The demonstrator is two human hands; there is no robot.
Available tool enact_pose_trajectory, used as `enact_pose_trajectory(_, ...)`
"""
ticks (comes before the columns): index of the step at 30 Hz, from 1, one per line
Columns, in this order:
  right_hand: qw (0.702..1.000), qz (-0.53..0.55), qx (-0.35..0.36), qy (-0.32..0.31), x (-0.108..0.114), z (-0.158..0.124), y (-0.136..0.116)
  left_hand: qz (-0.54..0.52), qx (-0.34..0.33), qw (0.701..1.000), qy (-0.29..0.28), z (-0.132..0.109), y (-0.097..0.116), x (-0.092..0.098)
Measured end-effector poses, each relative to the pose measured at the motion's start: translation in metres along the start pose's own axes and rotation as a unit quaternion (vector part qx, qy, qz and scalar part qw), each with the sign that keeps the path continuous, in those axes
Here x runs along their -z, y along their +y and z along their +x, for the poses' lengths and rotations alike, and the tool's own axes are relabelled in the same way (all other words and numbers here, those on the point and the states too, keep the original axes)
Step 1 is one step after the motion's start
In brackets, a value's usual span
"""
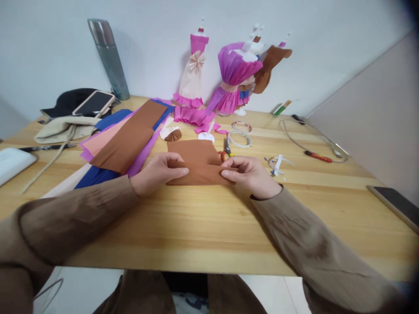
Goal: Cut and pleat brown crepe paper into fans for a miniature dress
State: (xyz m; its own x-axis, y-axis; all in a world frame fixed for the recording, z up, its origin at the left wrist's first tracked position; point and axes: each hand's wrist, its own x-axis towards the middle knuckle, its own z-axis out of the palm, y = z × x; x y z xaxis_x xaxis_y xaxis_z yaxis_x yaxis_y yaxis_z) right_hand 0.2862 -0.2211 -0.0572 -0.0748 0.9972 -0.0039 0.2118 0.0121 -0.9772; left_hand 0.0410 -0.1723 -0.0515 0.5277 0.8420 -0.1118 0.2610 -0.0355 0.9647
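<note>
Between my two hands is a sheet of brown crepe paper (196, 152), its near edge folded over into a band. My left hand (159, 172) pinches the left end of that fold, thumb on top. At the right end, my right hand (250, 174) grips the fold between thumb and fingers. The sheet's far part lies flat on the table. Just beyond my right hand are scissors (225, 150) with red and yellow handles, partly hidden. A brown and cream pleated paper fan (172, 134) lies past the sheet's far left corner.
Layered crepe paper strips (127, 139) lie at left, near a phone (94, 103) and a tall flask (109, 61). Paper-dressed mannequins (194, 65) stand along the wall. Tape rolls (240, 138), a red-handled tool (318, 156) and another phone (396, 205) are on the right.
</note>
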Motion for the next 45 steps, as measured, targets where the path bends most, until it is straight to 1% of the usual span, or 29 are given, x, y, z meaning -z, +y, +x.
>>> enact_pose_trajectory(2, 0.999, 0.041, -0.002, 0.033, 0.003, 0.002, 0.000, -0.045, -0.011, 0.999, 0.027, 0.003, -0.003, 0.002)
enact_pose_trajectory(4, 0.995, 0.070, 0.000, 0.075, 0.005, 0.004, 0.001, -0.066, -0.039, 0.996, 0.042, 0.005, -0.004, 0.002)
enact_pose_trajectory(7, 0.988, 0.087, 0.018, 0.130, 0.005, 0.005, 0.003, -0.088, -0.063, 0.993, 0.043, 0.007, -0.002, 0.003)
enact_pose_trajectory(9, 0.984, 0.099, 0.032, 0.143, 0.006, 0.006, 0.004, -0.103, -0.056, 0.992, 0.043, 0.008, -0.001, 0.003)
enact_pose_trajectory(12, 0.979, 0.135, 0.042, 0.146, 0.006, 0.006, 0.004, -0.138, -0.050, 0.988, 0.057, 0.010, -0.001, 0.004)
enact_pose_trajectory(16, 0.972, 0.180, 0.043, 0.147, 0.006, 0.006, 0.001, -0.210, -0.076, 0.973, 0.067, 0.012, -0.003, 0.005)
enact_pose_trajectory(20, 0.966, 0.209, 0.056, 0.142, 0.006, 0.006, -0.001, -0.247, -0.092, 0.962, 0.069, 0.012, -0.005, 0.005)
enact_pose_trajectory(24, 0.966, 0.202, 0.066, 0.145, 0.009, 0.006, 0.001, -0.237, -0.114, 0.962, 0.078, 0.011, -0.005, 0.006)
enact_pose_trajectory(28, 0.968, 0.186, 0.095, 0.140, 0.013, 0.006, 0.002, -0.238, -0.120, 0.962, 0.058, 0.009, -0.003, 0.005)
enact_pose_trajectory(30, 0.966, 0.182, 0.113, 0.142, 0.014, 0.007, 0.002, -0.239, -0.123, 0.962, 0.057, 0.009, -0.002, 0.005)
enact_pose_trajectory(34, 0.967, 0.160, 0.135, 0.144, 0.017, 0.006, 0.002, -0.216, -0.128, 0.965, 0.079, 0.008, -0.003, 0.006)
enact_pose_trajectory(38, 0.975, 0.111, 0.133, 0.142, 0.018, 0.006, 0.003, -0.191, -0.130, 0.966, 0.113, 0.009, -0.005, 0.007)
enact_pose_trajectory(40, 0.976, 0.096, 0.127, 0.149, 0.018, 0.006, 0.002, -0.194, -0.119, 0.966, 0.118, 0.009, -0.004, 0.007)
enact_pose_trajectory(43, 0.975, 0.099, 0.118, 0.159, 0.016, 0.007, 0.001, -0.212, -0.101, 0.967, 0.095, 0.009, -0.003, 0.006)
enact_pose_trajectory(45, 0.974, 0.113, 0.113, 0.159, 0.015, 0.008, 0.002, -0.223, -0.109, 0.966, 0.077, 0.009, -0.003, 0.006)
